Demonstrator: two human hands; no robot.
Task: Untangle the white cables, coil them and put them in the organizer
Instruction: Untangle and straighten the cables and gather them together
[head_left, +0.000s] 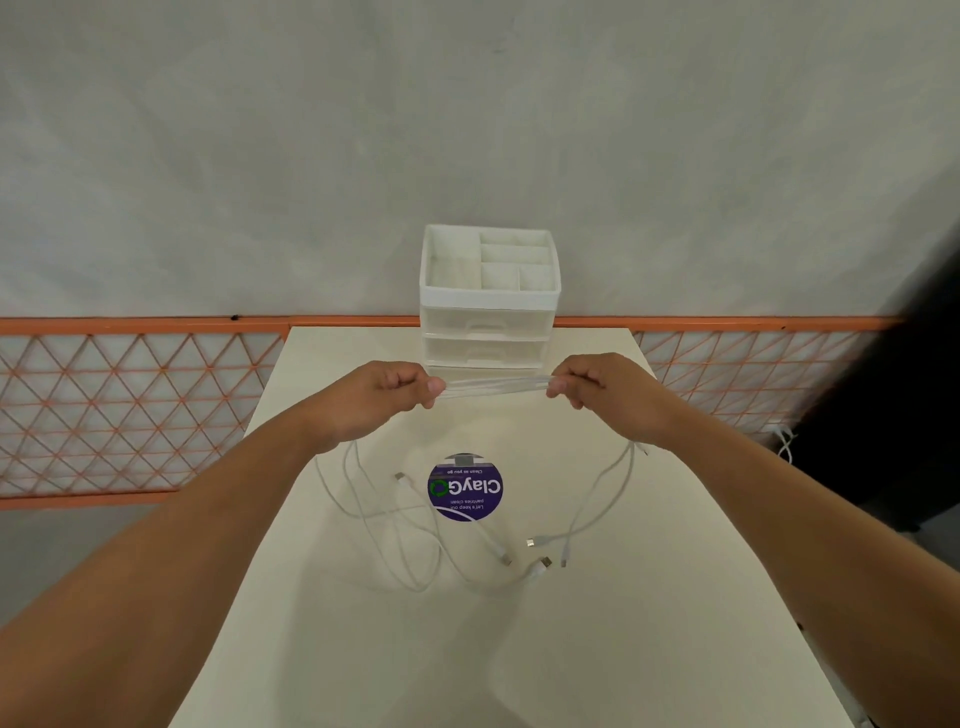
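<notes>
Several white cables (496, 387) run in a taut bundle between my two hands above the table. My left hand (387, 397) pinches the bundle's left end and my right hand (597, 389) pinches its right end. From both hands the loose cable lengths (415, 540) hang down and lie in tangled loops on the table, with their plug ends (537, 553) scattered near the front middle. The white organizer (488, 299) stands at the table's far edge just beyond my hands, with open compartments on top and two drawers below.
The cream table (571, 649) carries a round purple sticker (465, 488) in its middle, under the cables. An orange lattice railing (130, 410) runs behind the table on both sides. A dark object (909, 389) stands at the right, with another white cable (784, 441) beside it.
</notes>
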